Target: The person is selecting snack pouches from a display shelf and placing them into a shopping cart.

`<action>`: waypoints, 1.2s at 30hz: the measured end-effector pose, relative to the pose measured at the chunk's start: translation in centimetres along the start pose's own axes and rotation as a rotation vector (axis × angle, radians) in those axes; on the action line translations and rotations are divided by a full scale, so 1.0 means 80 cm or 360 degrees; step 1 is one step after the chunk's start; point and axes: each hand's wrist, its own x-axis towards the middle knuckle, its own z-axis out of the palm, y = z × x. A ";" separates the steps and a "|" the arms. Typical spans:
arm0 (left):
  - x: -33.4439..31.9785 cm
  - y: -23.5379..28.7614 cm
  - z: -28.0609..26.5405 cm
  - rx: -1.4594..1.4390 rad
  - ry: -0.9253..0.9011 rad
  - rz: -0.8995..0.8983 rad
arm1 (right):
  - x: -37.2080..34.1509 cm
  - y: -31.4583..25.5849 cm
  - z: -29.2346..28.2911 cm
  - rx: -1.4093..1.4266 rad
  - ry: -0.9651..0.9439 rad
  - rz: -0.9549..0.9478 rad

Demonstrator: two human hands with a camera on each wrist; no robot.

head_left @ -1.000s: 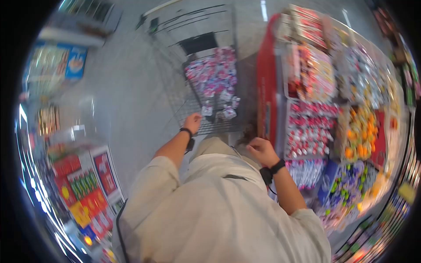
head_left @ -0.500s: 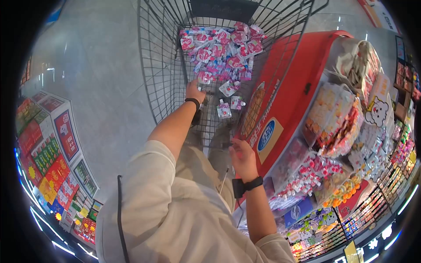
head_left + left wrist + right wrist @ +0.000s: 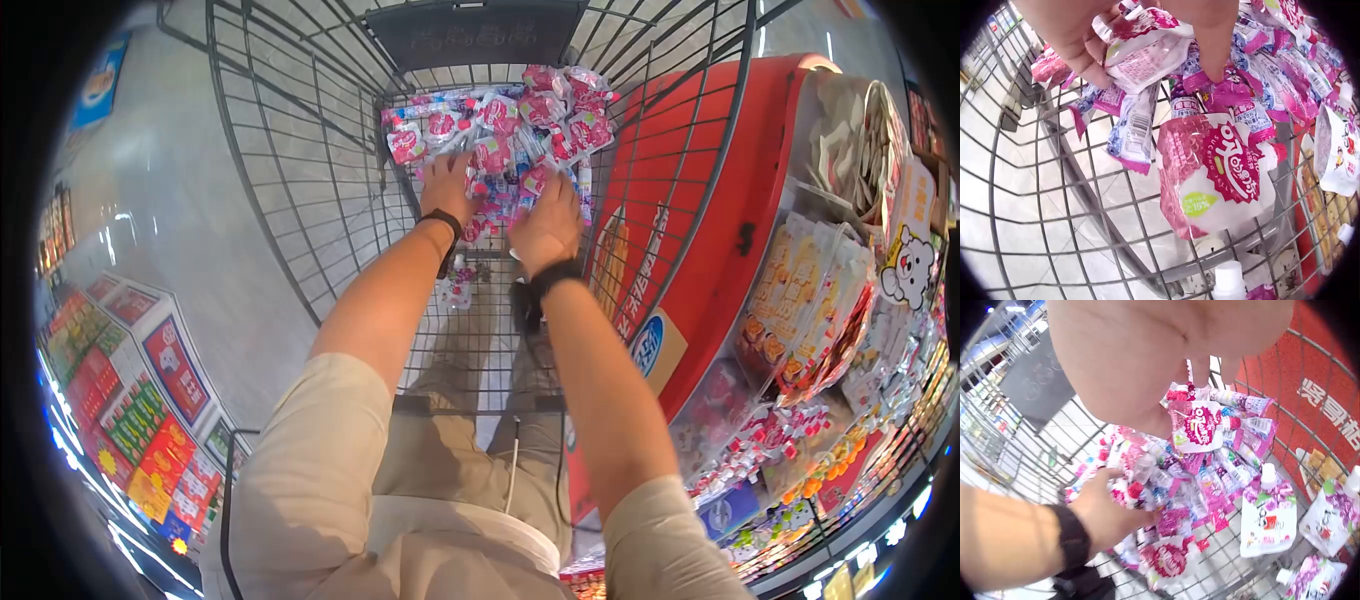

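In the head view a pile of pink-and-white jelly pouches (image 3: 497, 114) and slim purple-and-blue packets lies in a wire shopping cart. My left hand (image 3: 448, 188) is at the pile's near left side. In the left wrist view its fingers and thumb curl about a jelly pouch (image 3: 1147, 56); another jelly pouch (image 3: 1216, 172) lies just below, its printed front showing. My right hand (image 3: 550, 225) rests on the pile's near right side with its fingers pointing forward. The right wrist view shows its palm over the packets, fingers partly hidden. Several white spouted pouches (image 3: 1267, 519) lie apart from the pile.
The cart's wire side (image 3: 290, 150) rises left of the arms. A red display stand (image 3: 690, 200) loaded with bagged goods stands close on the right. Boxed goods (image 3: 150, 420) are stacked at the left, and a dark panel (image 3: 475, 35) crosses the cart's far end.
The cart now sits closer beneath me. Both hands have moved forward: the left from the pile's near edge onto it, the right from beside the red stand into the cart and onto the pile.
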 end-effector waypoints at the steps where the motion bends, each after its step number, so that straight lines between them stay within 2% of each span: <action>1: -0.005 -0.006 0.000 -0.0083 0.0061 0.0047 | 0.012 0.012 0.017 0.0006 0.0017 0.0019; 3: -0.015 -0.010 -0.007 -0.0182 -0.0010 -0.0008 | 0.036 0.028 0.036 -0.0246 0.0100 -0.0057; 4: -0.023 -0.014 -0.006 -0.0256 0.0090 -0.0053 | 0.046 0.029 0.032 -0.0251 0.0110 -0.0043; 6: -0.040 -0.023 -0.002 -0.0471 0.0209 -0.0217 | 0.051 0.032 0.023 -0.0628 -0.0394 0.0051; 7: -0.048 -0.024 0.008 -0.0476 0.0209 -0.0206 | 0.048 0.034 0.021 -0.0633 -0.0384 0.0057; 9: -0.066 -0.022 0.034 -0.2006 0.0764 -0.0703 | 0.044 0.034 0.018 -0.0730 -0.0503 -0.0011; 10: -0.086 -0.001 0.001 -0.2226 0.0764 -0.0906 | 0.041 0.031 0.018 -0.0730 -0.0491 0.0015; 11: -0.105 0.023 -0.036 -0.2439 0.0739 -0.1122 | 0.036 0.025 0.020 -0.0496 -0.0586 0.0048; 12: -0.122 0.024 -0.045 -0.2611 0.0745 -0.1323 | 0.020 0.025 0.014 -0.0278 -0.0675 0.0115; 13: -0.140 -0.025 -0.023 -0.2968 0.0398 -0.1209 | -0.003 0.022 0.004 -0.0122 -0.0678 0.0097; 14: -0.167 0.004 -0.071 -0.3091 0.0276 -0.0896 | -0.019 0.017 -0.001 -0.0097 -0.0720 0.0185; 15: -0.185 -0.019 -0.067 -0.2966 0.0199 -0.0714 | -0.045 0.011 -0.014 -0.0070 -0.0583 0.0050; 16: -0.200 0.003 -0.105 -0.3146 0.0172 -0.0849 | -0.061 -0.012 -0.058 -0.0027 -0.0718 0.0029; 18: -0.223 0.034 -0.165 -0.3060 0.0112 -0.0837 | -0.110 -0.020 -0.108 0.0328 -0.0602 -0.0150; 19: -0.229 0.030 -0.172 -0.2978 0.0022 -0.0688 | -0.130 -0.027 -0.137 0.0549 -0.0575 -0.0209; 22: -0.251 0.079 -0.217 -0.2867 -0.0196 -0.0564 | -0.199 -0.019 -0.219 0.0880 -0.0610 -0.0260; 24: -0.273 0.126 -0.230 -0.2789 -0.0780 0.0133 | -0.243 0.002 -0.264 0.1079 -0.0616 -0.0315; 25: -0.287 0.155 -0.230 -0.2754 -0.0785 0.0160 | -0.267 0.017 -0.284 0.1153 -0.0608 -0.0314; 27: -0.304 0.212 -0.230 -0.2428 -0.1133 0.0499 | -0.311 0.048 -0.311 0.1226 -0.0550 -0.0324; 29: -0.331 0.284 -0.219 -0.1911 -0.1157 0.0466 | -0.360 0.080 -0.332 0.1236 -0.0443 -0.0285; 31: -0.354 0.347 -0.201 -0.1699 -0.1313 0.0748 | -0.404 0.107 -0.352 0.1228 -0.0409 -0.0136; 33: -0.363 0.402 -0.166 -0.1332 -0.1069 0.1133 | -0.443 0.133 -0.374 0.1198 -0.0388 -0.0027; 35: -0.385 0.469 -0.142 -0.1667 -0.1053 0.0951 | -0.478 0.160 -0.376 0.1336 -0.0291 0.0017; 36: -0.388 0.495 -0.130 -0.1562 -0.0975 0.1034 | -0.495 0.171 -0.377 0.1443 -0.0214 0.0100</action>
